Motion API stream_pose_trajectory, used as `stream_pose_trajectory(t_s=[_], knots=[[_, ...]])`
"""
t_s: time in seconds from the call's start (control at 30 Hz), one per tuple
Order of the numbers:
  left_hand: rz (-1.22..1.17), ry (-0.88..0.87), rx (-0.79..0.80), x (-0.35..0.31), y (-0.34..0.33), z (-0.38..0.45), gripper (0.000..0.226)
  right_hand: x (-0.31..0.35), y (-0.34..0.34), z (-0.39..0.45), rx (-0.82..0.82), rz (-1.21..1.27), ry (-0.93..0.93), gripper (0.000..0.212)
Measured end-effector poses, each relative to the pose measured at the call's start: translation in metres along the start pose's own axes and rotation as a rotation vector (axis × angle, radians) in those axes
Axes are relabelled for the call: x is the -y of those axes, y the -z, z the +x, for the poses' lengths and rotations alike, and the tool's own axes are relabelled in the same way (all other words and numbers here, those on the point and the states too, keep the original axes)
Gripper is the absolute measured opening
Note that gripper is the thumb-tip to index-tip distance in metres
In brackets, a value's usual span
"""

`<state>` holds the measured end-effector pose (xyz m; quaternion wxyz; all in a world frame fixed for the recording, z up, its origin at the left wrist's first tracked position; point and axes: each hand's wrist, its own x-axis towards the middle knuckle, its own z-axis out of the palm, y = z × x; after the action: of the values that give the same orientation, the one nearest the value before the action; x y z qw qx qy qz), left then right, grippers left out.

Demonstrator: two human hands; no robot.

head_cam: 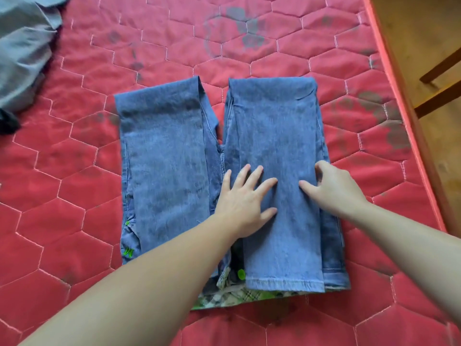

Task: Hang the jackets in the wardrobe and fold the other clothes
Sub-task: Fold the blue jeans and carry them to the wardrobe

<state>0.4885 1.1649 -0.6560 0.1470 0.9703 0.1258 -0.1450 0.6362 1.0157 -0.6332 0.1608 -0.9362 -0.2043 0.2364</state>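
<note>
Red quilted mattress [74,171] carries folded jeans [164,158]. Left hand [245,196] presses flat; right hand [331,188], fingers bent, touches denim without gripping. Cloth looks heavy, limp; best gripped at folded edges.

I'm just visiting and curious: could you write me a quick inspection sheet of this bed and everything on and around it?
Surface: red quilted mattress with hexagon stitching and grey stains.
Job's things: blue denim jeans, both legs folded up, lying flat.
Clutter: crumpled grey garment at the far left corner.
Hands: left hand flat on the right leg; right hand, fingers bent, touching its outer edge.
Cables: nothing seen.
Surroundings: wooden floor, dark wooden furniture legs.
</note>
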Motion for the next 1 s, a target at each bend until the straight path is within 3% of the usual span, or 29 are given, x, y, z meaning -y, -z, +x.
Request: stream_pose_trajectory(t_s=[0.1, 0.2, 0.27, 0.37, 0.5, 0.6, 0.73, 0.87, 1.0], knots=[[0.019, -0.011, -0.018, 0.007, 0.006, 0.025, 0.066, 0.008, 0.009, 0.037, -0.065, 0.091, -0.028, 0.021], [0.030, 0.001, -0.056, 0.012, 0.015, 0.053, 0.067, 0.021, 0.024, 0.074, -0.119, 0.149, -0.072, 0.039], [0.030, 0.006, -0.067, 0.018, 0.018, 0.071, 0.068, 0.030, 0.037, 0.099, -0.138, 0.037, -0.039, 0.056], [0.031, -0.002, -0.056, 0.027, 0.015, 0.088, 0.073, 0.049, 0.051, 0.136, -0.178, -0.276, 0.171, 0.066], [0.051, 0.004, -0.081, 0.025, 0.004, 0.090, 0.076, 0.080, 0.048, 0.176, -0.069, -0.475, 0.344, 0.077], [0.029, 0.003, -0.085, 0.025, 0.003, 0.091, 0.075, 0.102, 0.034, 0.195, -0.003, -0.454, 0.314, 0.062], [0.015, -0.014, -0.066, 0.028, 0.002, 0.092, 0.074, 0.121, 0.029, 0.200, -0.059, -0.397, 0.255, 0.042], [-0.034, -0.021, -0.069, 0.028, 0.009, 0.090, 0.071, 0.113, 0.042, 0.169, -0.192, -0.286, 0.455, 0.013], [-0.191, -0.077, -0.398, 0.010, 0.007, 0.054, 0.046, 0.092, 0.051, 0.116, -0.224, -0.338, 0.719, 0.020]])
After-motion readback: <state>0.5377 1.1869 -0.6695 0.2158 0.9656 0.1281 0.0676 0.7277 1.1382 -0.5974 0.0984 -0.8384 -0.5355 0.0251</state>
